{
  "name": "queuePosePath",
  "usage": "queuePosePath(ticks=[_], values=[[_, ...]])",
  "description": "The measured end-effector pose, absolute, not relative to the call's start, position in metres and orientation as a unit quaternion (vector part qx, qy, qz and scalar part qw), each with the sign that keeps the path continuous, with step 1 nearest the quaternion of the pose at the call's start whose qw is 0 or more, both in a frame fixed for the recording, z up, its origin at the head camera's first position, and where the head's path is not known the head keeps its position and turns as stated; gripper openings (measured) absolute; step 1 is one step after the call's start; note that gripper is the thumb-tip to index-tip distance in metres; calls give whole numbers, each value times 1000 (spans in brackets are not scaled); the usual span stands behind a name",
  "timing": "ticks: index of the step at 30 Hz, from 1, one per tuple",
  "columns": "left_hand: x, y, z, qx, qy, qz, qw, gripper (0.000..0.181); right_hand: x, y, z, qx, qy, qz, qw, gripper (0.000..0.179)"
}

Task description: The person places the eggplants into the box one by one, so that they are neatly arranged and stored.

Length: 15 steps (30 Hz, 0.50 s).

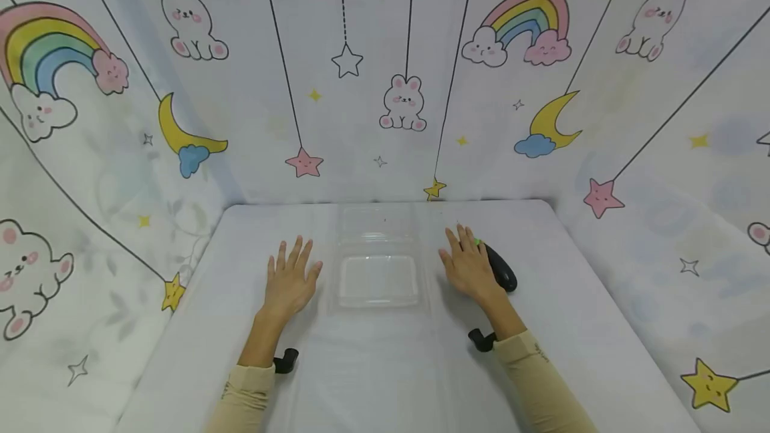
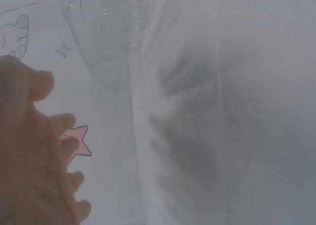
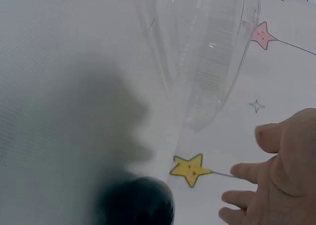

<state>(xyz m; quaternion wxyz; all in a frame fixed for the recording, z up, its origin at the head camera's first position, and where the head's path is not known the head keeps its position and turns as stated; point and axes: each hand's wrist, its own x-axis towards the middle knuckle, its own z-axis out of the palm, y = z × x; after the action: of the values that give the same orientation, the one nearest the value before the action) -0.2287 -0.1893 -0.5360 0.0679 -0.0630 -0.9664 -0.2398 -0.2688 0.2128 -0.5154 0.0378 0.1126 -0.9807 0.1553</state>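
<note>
A clear plastic box (image 1: 377, 305) stands mid-table with its clear lid (image 1: 377, 224) raised at the far side. To its left is my left hand (image 1: 290, 289), palm down with spread fingers, holding nothing; in the left wrist view its shadow falls on the cloth, apart from the hand. On the box's other side hovers my right hand (image 1: 469, 269), fingers straight and empty. Partly beneath it lies a glossy dark eggplant (image 1: 502, 267) with a green stem end; the right wrist view shows only its blurred rounded end (image 3: 140, 202).
White cloth covers the table (image 1: 373, 373). Behind and beside it hangs a printed curtain (image 1: 373, 25) with rabbits, stars, moons and rainbows. Black wrist mounts (image 1: 287, 361) stick out inward from both tan sleeves (image 1: 544, 379).
</note>
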Motion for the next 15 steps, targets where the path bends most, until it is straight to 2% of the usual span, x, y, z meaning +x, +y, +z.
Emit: queuePosePath(ticks=[8,15], values=[[-229,-188,-544,-56,-963,-258,52,72,-271,223,-519,93,-983,159,22,61],[-231,-187,-556,-46,-963,-254,74,79,-271,233,-523,71,-983,168,17,62]])
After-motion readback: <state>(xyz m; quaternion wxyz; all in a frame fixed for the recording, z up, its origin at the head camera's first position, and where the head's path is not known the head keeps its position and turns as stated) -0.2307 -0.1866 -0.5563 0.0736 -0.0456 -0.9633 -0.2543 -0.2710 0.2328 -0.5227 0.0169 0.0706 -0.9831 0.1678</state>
